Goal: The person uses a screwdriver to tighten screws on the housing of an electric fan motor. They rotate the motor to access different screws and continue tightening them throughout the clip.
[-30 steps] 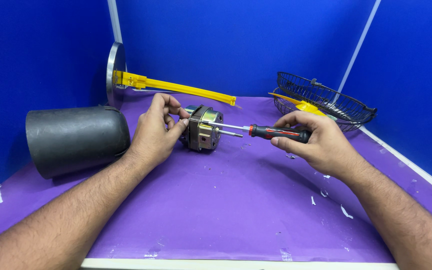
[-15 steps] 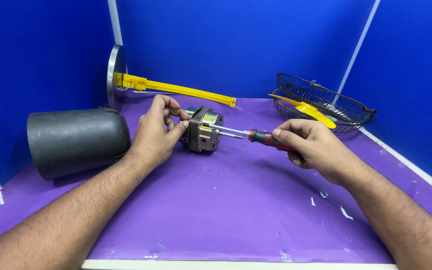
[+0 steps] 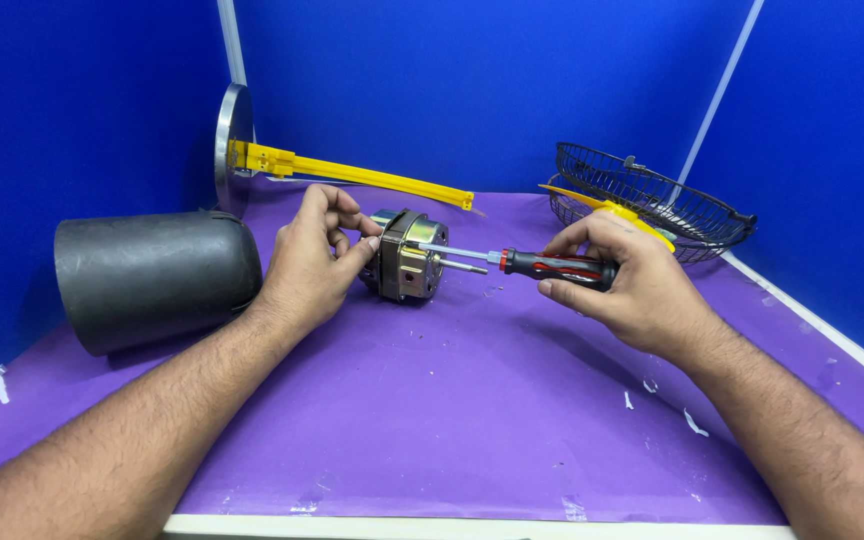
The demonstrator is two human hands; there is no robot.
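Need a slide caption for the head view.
Left hand steadies small motor; right hand holds screwdriver to it.

Only one view is given, taken from a camera worn on the person's head. The scene is looked down upon at a slant from above the near edge of the purple table (image 3: 472, 420), facing the far edge and the blue partition walls (image 3: 472, 80) behind it. The table is seen at close range, within arm's reach, with both forearms entering from the bottom corners of the frame. The far left corner and the right edge are taken in, while the left edge is partly cut off. No second view is supplied, so nothing is shared.
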